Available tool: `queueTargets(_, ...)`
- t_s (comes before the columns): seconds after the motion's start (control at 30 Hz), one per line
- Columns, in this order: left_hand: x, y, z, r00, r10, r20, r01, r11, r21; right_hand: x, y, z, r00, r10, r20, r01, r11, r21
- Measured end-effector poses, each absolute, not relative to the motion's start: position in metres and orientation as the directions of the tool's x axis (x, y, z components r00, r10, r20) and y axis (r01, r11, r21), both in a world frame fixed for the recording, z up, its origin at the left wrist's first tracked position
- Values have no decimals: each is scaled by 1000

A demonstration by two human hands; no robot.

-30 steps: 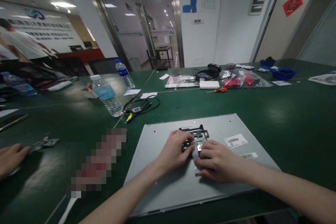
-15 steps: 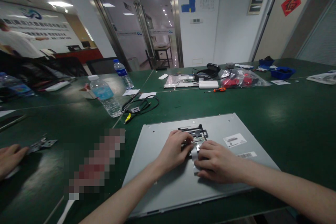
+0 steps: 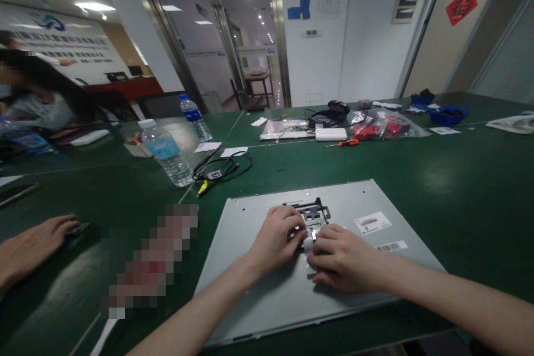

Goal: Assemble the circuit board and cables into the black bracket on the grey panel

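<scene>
A large flat grey metal panel (image 3: 267, 306) with printed labels lies on the green table in front of me. A small circuit board and black bracket (image 3: 321, 211) sit near the middle of its far half. My left hand (image 3: 281, 236) is closed at the left of this bracket, thumb and fingers pinched; whatever is between them is hidden. Just to the right, my right hand (image 3: 344, 258) has its fingers curled together on a flat silvery strip (image 3: 308, 245) that runs from the board toward me. The hands partly cover both board and strip.
At left, another person's hand (image 3: 41, 245) touches a small dark metal part (image 3: 79, 228). Beyond the panel are a water bottle (image 3: 169, 156), black cables (image 3: 225, 169) and an orange screwdriver (image 3: 348, 143). A blurred-out item (image 3: 154, 261) lies left of my arm.
The other person's hand at left has moved inward over the metal part, and a person with dark hair has come into view behind. My own hands have barely shifted; the strip looks slightly more bent.
</scene>
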State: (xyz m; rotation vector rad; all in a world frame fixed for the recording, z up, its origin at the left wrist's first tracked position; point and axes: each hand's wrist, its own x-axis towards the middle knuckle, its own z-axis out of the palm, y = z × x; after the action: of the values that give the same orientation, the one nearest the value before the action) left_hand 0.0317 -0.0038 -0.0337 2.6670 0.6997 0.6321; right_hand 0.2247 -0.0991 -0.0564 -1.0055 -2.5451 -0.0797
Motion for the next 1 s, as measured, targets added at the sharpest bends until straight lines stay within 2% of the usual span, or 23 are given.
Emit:
queueTargets(0.37,31,-4,-27,827,470,309,357,-863,357,224,-99,-57,-671,625,400,662,747,-57)
queueTargets(1.0,31,-6,-21,837,461,294,356,-867,347,221,-102,-53,-748,522,410,532,841,-100)
